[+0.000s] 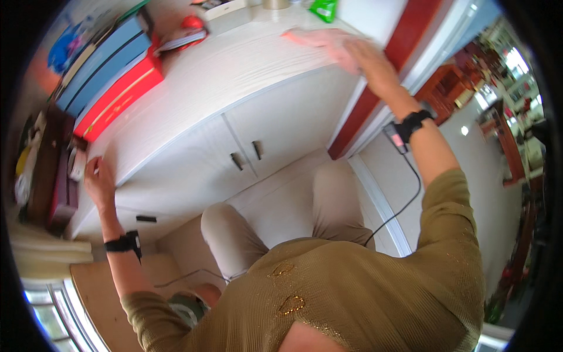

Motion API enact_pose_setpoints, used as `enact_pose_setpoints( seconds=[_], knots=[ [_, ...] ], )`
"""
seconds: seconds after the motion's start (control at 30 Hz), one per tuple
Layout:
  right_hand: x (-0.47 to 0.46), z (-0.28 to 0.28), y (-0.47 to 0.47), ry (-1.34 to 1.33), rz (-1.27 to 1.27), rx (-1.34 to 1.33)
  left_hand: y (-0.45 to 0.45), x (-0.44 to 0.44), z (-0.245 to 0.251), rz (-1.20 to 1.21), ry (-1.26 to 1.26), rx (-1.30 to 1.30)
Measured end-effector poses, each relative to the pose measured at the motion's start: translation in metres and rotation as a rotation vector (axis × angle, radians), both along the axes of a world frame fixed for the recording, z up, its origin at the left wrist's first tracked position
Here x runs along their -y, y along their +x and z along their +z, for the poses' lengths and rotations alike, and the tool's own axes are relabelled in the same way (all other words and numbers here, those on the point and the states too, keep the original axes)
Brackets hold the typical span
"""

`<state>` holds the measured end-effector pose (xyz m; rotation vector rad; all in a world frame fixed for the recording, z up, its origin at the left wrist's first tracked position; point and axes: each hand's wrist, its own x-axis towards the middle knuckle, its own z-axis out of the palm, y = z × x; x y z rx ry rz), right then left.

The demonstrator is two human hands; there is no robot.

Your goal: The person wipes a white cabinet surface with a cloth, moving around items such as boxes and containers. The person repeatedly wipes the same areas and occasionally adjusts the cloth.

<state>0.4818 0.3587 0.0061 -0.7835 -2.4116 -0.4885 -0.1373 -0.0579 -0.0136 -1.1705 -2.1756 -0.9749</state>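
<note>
My right hand presses a pink cloth onto the right end of a white wood-grain cabinet top. The cloth spreads out to the left of the fingers, and part of it hangs by the front edge. Over at the left end, my left hand rests at the cabinet's edge with its fingers curled. A small white round item stands right beside those fingers. Whether the left hand holds anything is hard to make out.
Stacked boxes, red and blue, stand at the back left. A red item, a white container and a green packet line the back. Cabinet doors face my knees. A dark red door frame borders the right.
</note>
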Motion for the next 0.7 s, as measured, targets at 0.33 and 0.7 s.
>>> enact_pose_setpoints(
  seconds=[0.33, 0.7],
  knots=[
    [-0.034, -0.007, -0.007, -0.076, 0.04, -0.057, 0.034, -0.006, 0.014, 0.044, 0.054, -0.024],
    [0.06, 0.007, -0.116, -0.071, 0.347, 0.123, 0.048, -0.009, 0.016, -0.002, 0.178, -0.066]
  ],
)
